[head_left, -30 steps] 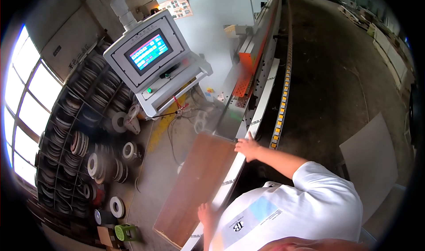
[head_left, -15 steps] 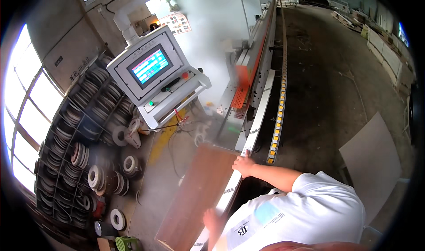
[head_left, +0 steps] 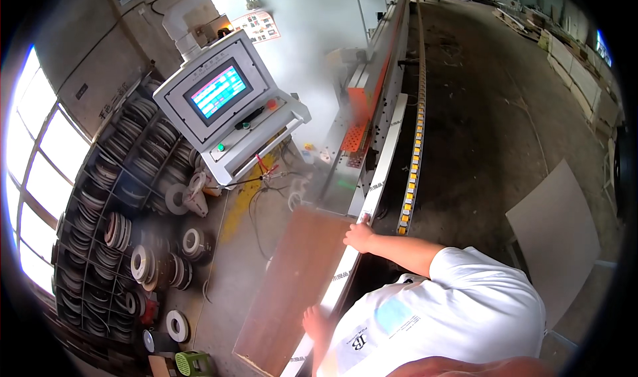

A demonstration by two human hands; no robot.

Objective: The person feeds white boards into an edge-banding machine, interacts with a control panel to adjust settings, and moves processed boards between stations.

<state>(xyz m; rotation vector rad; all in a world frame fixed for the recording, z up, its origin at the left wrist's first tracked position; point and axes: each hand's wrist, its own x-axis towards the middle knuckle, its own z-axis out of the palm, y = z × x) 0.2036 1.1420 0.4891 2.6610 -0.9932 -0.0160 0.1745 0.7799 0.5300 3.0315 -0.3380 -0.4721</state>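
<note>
A long narrow white strip (head_left: pixel 341 275) with dark printing runs from the lower edge up along the machine. My right hand (head_left: pixel 359 236) is closed over its left side, near the top corner of a brown wood-look panel (head_left: pixel 286 280). Lower down, my left hand (head_left: pixel 317 322) lies across the same strip, its fingers bent over the side towards the panel. The undersides of both hands are hidden. Beyond my right hand, an orange perforated guard (head_left: pixel 352 139) sits on the machine (head_left: pixel 299 41) beside the strip.
A control console (head_left: pixel 229 104) with a lit screen hangs at upper left. Racks of edging rolls (head_left: pixel 119 171) stand on the left, with loose rolls (head_left: pixel 193 244) on the floor. A roller track (head_left: pixel 410 184) with yellow rollers runs right of the strip. A pale board (head_left: pixel 558 237) leans at right.
The whole view has shifted slightly, so the scene sits a little higher and further left. Both hands remain on the white strip, with no clear movement along it.
</note>
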